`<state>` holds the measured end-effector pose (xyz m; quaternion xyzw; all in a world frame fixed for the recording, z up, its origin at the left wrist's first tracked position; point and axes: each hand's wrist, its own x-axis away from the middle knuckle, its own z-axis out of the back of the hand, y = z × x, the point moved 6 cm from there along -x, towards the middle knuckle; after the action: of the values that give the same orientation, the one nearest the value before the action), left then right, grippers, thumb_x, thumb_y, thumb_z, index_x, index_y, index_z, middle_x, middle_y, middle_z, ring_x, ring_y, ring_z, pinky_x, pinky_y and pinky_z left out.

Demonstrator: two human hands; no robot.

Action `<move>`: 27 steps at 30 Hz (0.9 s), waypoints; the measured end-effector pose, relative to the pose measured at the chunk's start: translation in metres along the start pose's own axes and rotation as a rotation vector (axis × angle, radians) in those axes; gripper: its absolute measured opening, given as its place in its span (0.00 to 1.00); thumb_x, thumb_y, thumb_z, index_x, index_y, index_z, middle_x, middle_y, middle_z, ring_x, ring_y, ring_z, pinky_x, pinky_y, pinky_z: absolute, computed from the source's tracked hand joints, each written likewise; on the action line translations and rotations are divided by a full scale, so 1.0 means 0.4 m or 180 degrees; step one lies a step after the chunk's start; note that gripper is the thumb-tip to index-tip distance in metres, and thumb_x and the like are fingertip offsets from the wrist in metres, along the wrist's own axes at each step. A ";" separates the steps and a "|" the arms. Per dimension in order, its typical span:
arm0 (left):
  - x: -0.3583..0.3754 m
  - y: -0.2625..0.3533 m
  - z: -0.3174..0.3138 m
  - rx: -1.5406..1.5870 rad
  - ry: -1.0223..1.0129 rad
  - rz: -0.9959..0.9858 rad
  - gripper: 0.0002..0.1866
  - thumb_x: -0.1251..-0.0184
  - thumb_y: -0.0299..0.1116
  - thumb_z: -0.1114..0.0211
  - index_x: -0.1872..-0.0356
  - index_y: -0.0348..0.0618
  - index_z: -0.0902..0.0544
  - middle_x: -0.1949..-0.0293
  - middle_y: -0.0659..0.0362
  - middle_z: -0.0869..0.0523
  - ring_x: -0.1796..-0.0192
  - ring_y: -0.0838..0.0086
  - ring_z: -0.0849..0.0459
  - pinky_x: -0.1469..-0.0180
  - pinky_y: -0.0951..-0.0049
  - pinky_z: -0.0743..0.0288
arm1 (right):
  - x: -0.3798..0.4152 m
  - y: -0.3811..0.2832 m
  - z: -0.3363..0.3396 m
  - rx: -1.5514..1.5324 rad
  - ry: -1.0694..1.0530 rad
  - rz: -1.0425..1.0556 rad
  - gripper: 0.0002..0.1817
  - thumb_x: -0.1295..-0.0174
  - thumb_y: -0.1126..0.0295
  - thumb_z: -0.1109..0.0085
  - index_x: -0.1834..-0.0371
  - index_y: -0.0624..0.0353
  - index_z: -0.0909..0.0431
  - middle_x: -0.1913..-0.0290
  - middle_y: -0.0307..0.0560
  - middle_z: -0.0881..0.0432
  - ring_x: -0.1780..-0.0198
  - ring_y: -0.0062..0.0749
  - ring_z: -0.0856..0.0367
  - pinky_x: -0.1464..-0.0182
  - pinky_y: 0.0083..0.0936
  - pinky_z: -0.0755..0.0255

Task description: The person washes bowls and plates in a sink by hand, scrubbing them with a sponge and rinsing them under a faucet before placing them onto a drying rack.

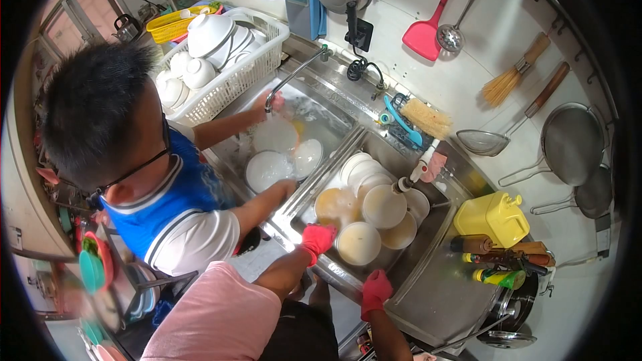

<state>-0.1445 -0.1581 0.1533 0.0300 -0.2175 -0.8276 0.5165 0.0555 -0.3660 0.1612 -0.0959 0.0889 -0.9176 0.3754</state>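
Observation:
My left hand (317,239), in a red glove, is at the left front of the right sink basin, beside the stacked bowls. Its fingers look curled together, and what they hold, if anything, is hidden. My right hand (376,291), also gloved in red, grips the front rim of the sink (344,277). Between and beyond my hands, a bowl of cloudy liquid (358,243) sits in the basin, among several other white bowls (384,206). A tap (404,184) points over them.
A person in a blue vest (154,200) works at the left basin, a hand (273,101) near its tap and bowls (269,171). A dish basket (264,63) stands behind. Right: a yellow jug (490,219) and bottles (501,277). Utensils hang on the wall.

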 end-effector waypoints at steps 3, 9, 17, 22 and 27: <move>0.001 0.004 0.009 0.0007 0.0021 -0.0017 0.14 0.27 0.45 0.48 0.63 0.51 0.16 0.68 0.51 0.10 0.63 0.51 0.12 0.54 0.49 0.24 | 0.000 -0.002 0.001 -0.0024 -0.0015 0.0008 0.13 0.30 0.56 0.50 0.67 0.50 0.21 0.70 0.53 0.14 0.68 0.57 0.15 0.65 0.52 0.24; 0.000 0.003 0.006 0.0028 0.0024 -0.0012 0.14 0.28 0.45 0.47 0.64 0.51 0.17 0.68 0.51 0.11 0.63 0.52 0.12 0.54 0.49 0.24 | 0.001 -0.005 0.005 0.0074 -0.0028 -0.0035 0.13 0.31 0.56 0.49 0.67 0.50 0.21 0.71 0.52 0.14 0.68 0.57 0.15 0.65 0.52 0.23; 0.002 0.006 0.013 0.0041 0.0039 0.0056 0.14 0.28 0.45 0.47 0.64 0.51 0.17 0.68 0.50 0.11 0.64 0.51 0.12 0.54 0.50 0.24 | -0.001 0.003 -0.005 0.0058 -0.0020 -0.0025 0.13 0.32 0.57 0.49 0.68 0.50 0.20 0.70 0.52 0.14 0.68 0.57 0.15 0.65 0.53 0.23; 0.001 0.006 0.008 -0.0053 0.0068 0.0017 0.14 0.28 0.44 0.48 0.65 0.50 0.17 0.69 0.51 0.11 0.64 0.51 0.12 0.55 0.50 0.23 | -0.001 0.002 -0.004 0.0072 -0.0026 -0.0034 0.14 0.31 0.57 0.50 0.69 0.50 0.20 0.69 0.52 0.14 0.68 0.57 0.14 0.66 0.53 0.23; 0.002 0.006 0.010 -0.0017 0.0054 0.0019 0.15 0.27 0.45 0.48 0.65 0.50 0.17 0.68 0.50 0.11 0.64 0.51 0.12 0.54 0.50 0.23 | -0.001 0.002 -0.003 0.0051 -0.0001 -0.0003 0.14 0.31 0.57 0.50 0.69 0.50 0.20 0.69 0.52 0.14 0.67 0.57 0.14 0.65 0.53 0.23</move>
<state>-0.1437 -0.1584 0.1580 0.0350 -0.2110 -0.8264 0.5209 0.0560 -0.3663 0.1598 -0.0930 0.0814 -0.9184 0.3758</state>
